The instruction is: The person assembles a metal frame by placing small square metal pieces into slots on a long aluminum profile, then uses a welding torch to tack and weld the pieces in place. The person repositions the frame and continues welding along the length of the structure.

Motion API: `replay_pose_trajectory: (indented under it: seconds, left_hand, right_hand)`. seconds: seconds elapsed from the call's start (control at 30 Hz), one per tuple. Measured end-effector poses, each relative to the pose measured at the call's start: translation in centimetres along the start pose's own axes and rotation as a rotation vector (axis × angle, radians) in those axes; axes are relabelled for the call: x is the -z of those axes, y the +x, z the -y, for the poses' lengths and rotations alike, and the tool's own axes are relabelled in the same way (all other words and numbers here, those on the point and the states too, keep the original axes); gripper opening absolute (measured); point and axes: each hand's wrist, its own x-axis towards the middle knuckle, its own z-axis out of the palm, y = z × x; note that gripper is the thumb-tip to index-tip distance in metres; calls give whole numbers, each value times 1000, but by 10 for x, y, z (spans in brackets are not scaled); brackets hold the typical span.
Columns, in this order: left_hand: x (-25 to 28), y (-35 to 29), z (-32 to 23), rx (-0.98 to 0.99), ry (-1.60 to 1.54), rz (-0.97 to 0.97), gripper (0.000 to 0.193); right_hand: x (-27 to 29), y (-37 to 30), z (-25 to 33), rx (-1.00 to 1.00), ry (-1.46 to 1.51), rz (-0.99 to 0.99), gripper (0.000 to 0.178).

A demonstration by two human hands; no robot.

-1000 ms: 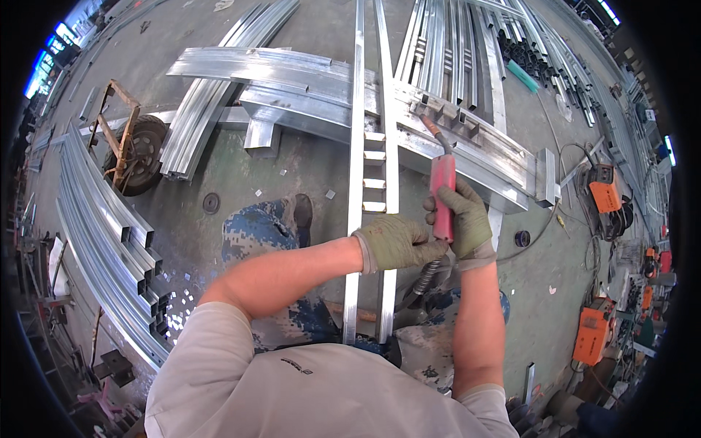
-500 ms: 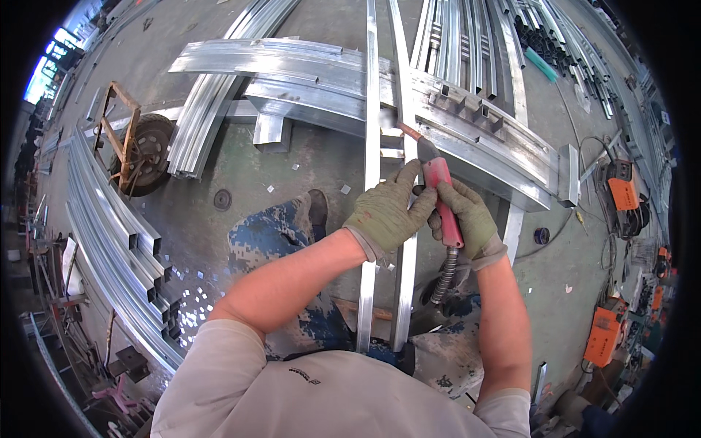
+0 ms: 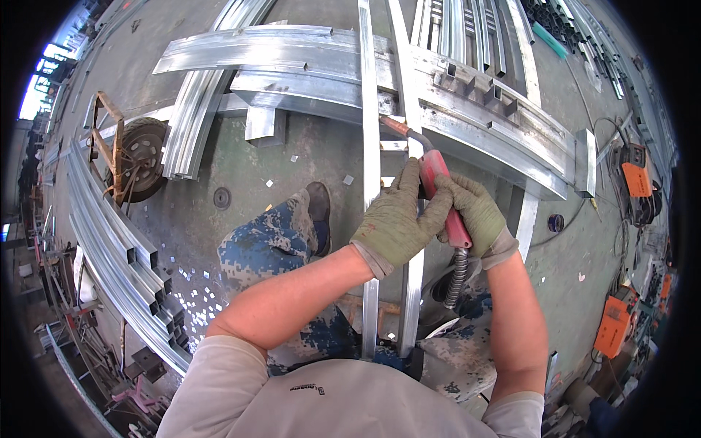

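Both my hands wear olive work gloves and close around a welding torch (image 3: 458,232) with a red handle. My left hand (image 3: 398,219) grips it from the left, over the near-side rails. My right hand (image 3: 476,212) wraps the handle from the right; some fingers are hidden. The torch's copper nozzle (image 3: 395,126) points up-left, its tip close to the left rail. Two long square metal tubes, a left rail (image 3: 370,87) and a right rail (image 3: 412,292), run away from my lap. A short crosspiece (image 3: 393,145) spans between them. A ribbed hose (image 3: 458,277) hangs from the handle.
A wide metal beam (image 3: 307,95) lies crosswise under the rails. Stacked metal profiles (image 3: 109,241) lie at left, near a wheeled cart (image 3: 139,157). Orange machines (image 3: 617,321) and cables stand at right. Small metal offcuts (image 3: 201,303) litter the floor at left.
The torch tip has shifted left, from near the right rail toward the left rail. Both hands keep their hold. The whole view has moved slightly.
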Motion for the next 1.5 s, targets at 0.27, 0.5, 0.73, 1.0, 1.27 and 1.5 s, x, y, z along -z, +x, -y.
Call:
replay_pose_trajectory:
  seconds: [0.27, 0.5, 0.73, 1.0, 1.27, 1.5]
  left_hand:
    - [-3, 3, 8, -21, -26, 20, 74]
    - [-3, 4, 7, -21, -46, 15, 71]
    - [1, 4, 2, -15, -84, 15, 73]
    - [2, 6, 3, -32, -95, 24, 74]
    - [4, 6, -2, 1, -42, 35, 79]
    - [3, 7, 2, -21, -95, 37, 79]
  right_hand:
    - [4, 2, -2, -1, 16, 34, 38]
    - [0, 2, 1, -20, 22, -19, 38]
    - [2, 5, -2, -16, 34, 12, 38]
    - [-1, 4, 2, -8, 7, -5, 39]
    - [-1, 1, 7, 1, 2, -23, 40]
    - [-3, 1, 7, 14, -41, -7, 41]
